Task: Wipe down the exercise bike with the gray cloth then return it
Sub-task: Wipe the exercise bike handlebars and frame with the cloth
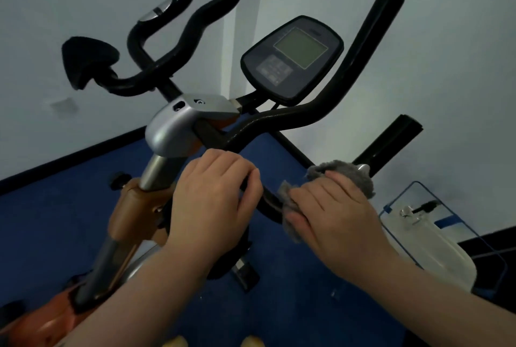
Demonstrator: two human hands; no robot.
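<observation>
Wiping step: judged mid-wipe on the near right handlebar, with most of the frame not yet reached.
Exercise bike point(173, 129): fills the view — black handlebars fan out from a silver clamp, and an orange frame drops to the near left.
Console point(293, 57): far centre, its screen blank.
Right handlebar point(329, 101): curves from the clamp up to the far right; its near branch passes under both hands.
Left hand point(215, 201): fingers curl over the bar just right of the silver post, clamped on it and steadying the bike.
Right hand point(332, 210): fingers close around the cloth and the bar beneath, pressing it on.
Gray cloth point(346, 176): bunched around the near right bar, spilling out past the fingers on both sides.
Risk: the loose far edge could snag on the metal sensor tab beside it — a quick stroke would drag the cloth free of the grip and drop it to the blue floor point(55, 221).
</observation>
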